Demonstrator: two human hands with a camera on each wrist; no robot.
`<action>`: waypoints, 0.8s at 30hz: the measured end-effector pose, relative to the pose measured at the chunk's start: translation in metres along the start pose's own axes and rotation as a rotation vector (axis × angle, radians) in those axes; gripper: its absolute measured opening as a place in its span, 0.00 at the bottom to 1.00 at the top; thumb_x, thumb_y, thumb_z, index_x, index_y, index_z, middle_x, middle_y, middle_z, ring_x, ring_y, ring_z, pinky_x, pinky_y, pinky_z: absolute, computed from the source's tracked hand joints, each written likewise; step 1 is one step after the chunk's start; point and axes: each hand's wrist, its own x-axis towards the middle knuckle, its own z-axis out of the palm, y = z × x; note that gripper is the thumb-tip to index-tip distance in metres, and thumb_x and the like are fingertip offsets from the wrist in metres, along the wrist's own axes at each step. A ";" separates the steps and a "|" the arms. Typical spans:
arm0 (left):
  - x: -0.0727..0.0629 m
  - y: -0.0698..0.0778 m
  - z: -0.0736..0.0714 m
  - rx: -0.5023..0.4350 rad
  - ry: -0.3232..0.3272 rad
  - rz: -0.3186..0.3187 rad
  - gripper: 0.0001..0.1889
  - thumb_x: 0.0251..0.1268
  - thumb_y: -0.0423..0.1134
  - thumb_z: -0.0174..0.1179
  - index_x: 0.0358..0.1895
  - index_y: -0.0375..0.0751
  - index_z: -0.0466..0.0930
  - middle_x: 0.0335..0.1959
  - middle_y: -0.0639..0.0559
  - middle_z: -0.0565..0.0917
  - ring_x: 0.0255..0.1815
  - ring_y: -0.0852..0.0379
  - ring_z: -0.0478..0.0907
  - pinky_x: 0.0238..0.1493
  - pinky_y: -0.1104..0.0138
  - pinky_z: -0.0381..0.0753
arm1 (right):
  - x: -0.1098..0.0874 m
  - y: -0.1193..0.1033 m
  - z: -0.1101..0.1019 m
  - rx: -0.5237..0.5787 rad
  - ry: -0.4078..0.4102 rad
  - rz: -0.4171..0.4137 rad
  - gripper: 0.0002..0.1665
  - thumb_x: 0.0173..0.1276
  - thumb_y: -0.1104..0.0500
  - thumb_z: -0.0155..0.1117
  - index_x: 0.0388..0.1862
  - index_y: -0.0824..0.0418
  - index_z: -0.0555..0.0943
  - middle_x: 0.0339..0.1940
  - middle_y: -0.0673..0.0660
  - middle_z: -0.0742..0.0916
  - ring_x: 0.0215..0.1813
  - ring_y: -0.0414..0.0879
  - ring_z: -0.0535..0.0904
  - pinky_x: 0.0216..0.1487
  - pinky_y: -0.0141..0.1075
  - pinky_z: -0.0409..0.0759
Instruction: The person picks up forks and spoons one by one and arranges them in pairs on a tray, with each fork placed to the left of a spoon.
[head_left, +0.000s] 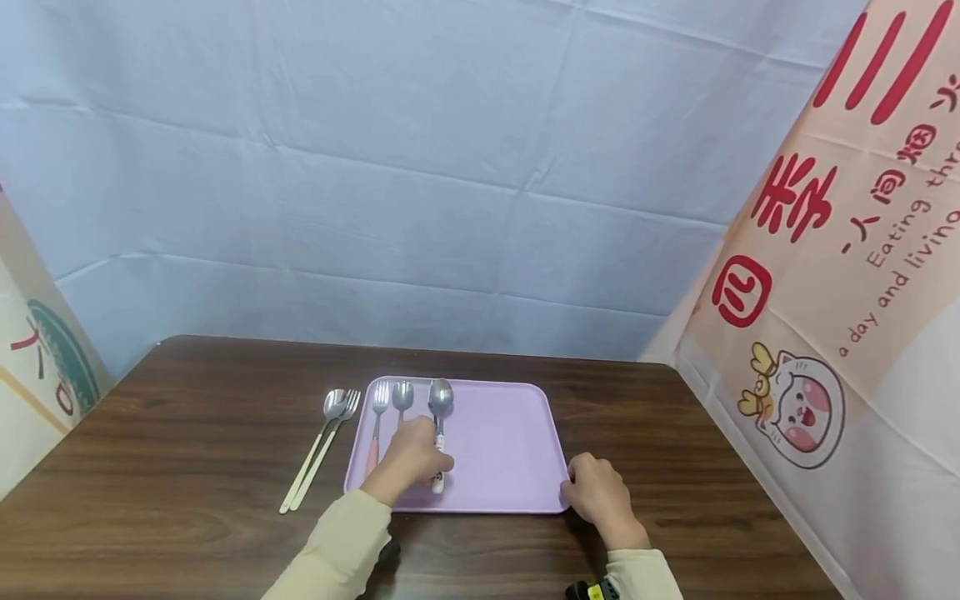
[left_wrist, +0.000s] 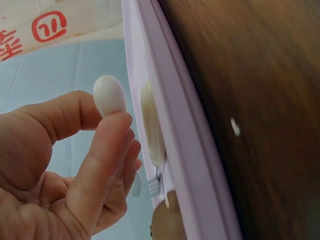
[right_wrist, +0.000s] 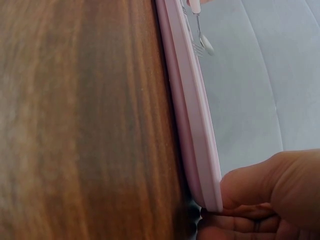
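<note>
My left hand (head_left: 414, 454) pinches a spoon (head_left: 441, 396) by its white handle (left_wrist: 109, 95) over the left part of a lilac tray (head_left: 501, 442). In the right wrist view the spoon's bowl (right_wrist: 206, 45) stands out above the tray's rim. A fork (head_left: 373, 450) with a pink handle and another spoon (head_left: 402, 393) lie along the tray's left side; my left hand hides that spoon's lower part. In the left wrist view a cream-handled fork (left_wrist: 152, 125) lies in the tray behind the held spoon. My right hand (head_left: 598, 492) grips the tray's near right corner, thumb against the rim.
Left of the tray, a spoon (head_left: 315, 446) and a fork (head_left: 330, 446) with cream handles lie side by side on the dark wooden table (head_left: 187, 467). Pale blue cloth (head_left: 375, 183) hangs behind, and a printed cloth (head_left: 825, 292) hangs on the right.
</note>
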 end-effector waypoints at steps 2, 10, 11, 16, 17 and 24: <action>0.000 0.002 0.003 0.031 -0.002 0.003 0.13 0.35 0.32 0.65 0.14 0.41 0.66 0.12 0.52 0.70 0.14 0.56 0.69 0.20 0.67 0.72 | 0.000 0.001 0.000 -0.005 -0.003 0.001 0.10 0.49 0.66 0.62 0.14 0.59 0.71 0.14 0.53 0.73 0.20 0.47 0.67 0.18 0.39 0.63; 0.001 0.008 0.007 0.039 -0.021 -0.011 0.11 0.37 0.33 0.63 0.12 0.40 0.69 0.05 0.55 0.71 0.06 0.61 0.70 0.19 0.67 0.73 | 0.001 0.001 0.000 0.000 -0.008 -0.012 0.08 0.50 0.65 0.62 0.17 0.59 0.72 0.15 0.53 0.73 0.20 0.48 0.68 0.18 0.39 0.64; 0.002 0.009 0.008 0.017 -0.026 -0.010 0.11 0.37 0.32 0.63 0.12 0.40 0.69 0.06 0.54 0.71 0.05 0.61 0.69 0.17 0.68 0.73 | 0.001 0.001 0.000 0.001 -0.008 -0.009 0.09 0.50 0.65 0.62 0.16 0.59 0.72 0.15 0.53 0.73 0.20 0.48 0.68 0.18 0.39 0.64; 0.004 0.011 0.012 -0.051 -0.052 -0.026 0.10 0.38 0.29 0.61 0.14 0.38 0.67 0.06 0.52 0.71 0.03 0.62 0.69 0.09 0.71 0.71 | 0.001 0.001 0.000 -0.002 -0.007 0.002 0.09 0.49 0.65 0.62 0.15 0.59 0.72 0.14 0.53 0.73 0.20 0.47 0.67 0.18 0.39 0.63; 0.005 0.012 0.013 -0.056 -0.056 -0.030 0.10 0.38 0.28 0.61 0.15 0.38 0.67 0.06 0.51 0.72 0.03 0.62 0.69 0.09 0.71 0.71 | 0.001 0.001 0.000 -0.002 -0.007 0.001 0.09 0.49 0.65 0.62 0.15 0.59 0.72 0.14 0.53 0.73 0.20 0.47 0.68 0.18 0.38 0.63; 0.009 0.014 0.018 -0.070 -0.080 -0.064 0.08 0.40 0.27 0.60 0.20 0.34 0.68 0.10 0.47 0.73 0.04 0.60 0.70 0.09 0.70 0.72 | 0.000 0.000 -0.001 -0.002 -0.001 -0.014 0.09 0.50 0.65 0.62 0.15 0.59 0.72 0.14 0.52 0.73 0.20 0.47 0.67 0.18 0.38 0.63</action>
